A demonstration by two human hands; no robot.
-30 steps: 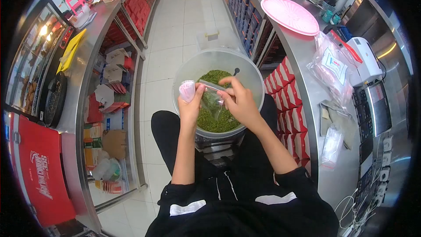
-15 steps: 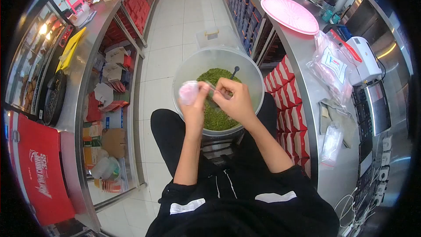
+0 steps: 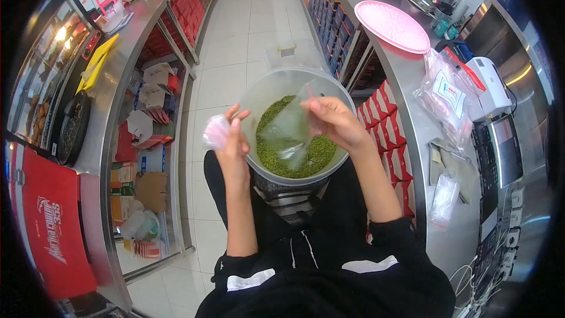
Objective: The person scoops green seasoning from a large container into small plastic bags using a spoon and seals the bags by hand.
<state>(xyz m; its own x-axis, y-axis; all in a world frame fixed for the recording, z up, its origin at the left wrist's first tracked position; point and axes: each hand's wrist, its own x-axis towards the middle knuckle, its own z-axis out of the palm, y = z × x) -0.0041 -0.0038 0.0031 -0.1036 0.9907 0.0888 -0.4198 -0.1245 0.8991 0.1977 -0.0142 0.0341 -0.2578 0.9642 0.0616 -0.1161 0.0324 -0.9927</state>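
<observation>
My right hand (image 3: 340, 125) pinches a clear plastic bag (image 3: 287, 135) by its upper edge. The bag hangs over the tub, smeared by motion, and looks to have nothing inside. In my left hand (image 3: 235, 143) is a pink-and-white bundle (image 3: 216, 133), which looks like folded plastic bags; some fingers stick out from it. This hand is at the tub's left rim. Below both hands, a large translucent tub (image 3: 262, 87) holds finely chopped green leaves (image 3: 322, 158). The dark spoon handle is hidden now.
A pink lid (image 3: 393, 26) lies on the right steel counter, near a plastic package (image 3: 450, 94), a white machine (image 3: 489, 85) and a small clear packet (image 3: 444, 199). On the left counter stand a lit display case (image 3: 50, 65) and a dark round pan (image 3: 75, 123). Boxes fill the shelves.
My hands have moved apart: the left went left with the pink-and-white bundle, the right went right and up. A clear bag now hangs spread from my right hand.
</observation>
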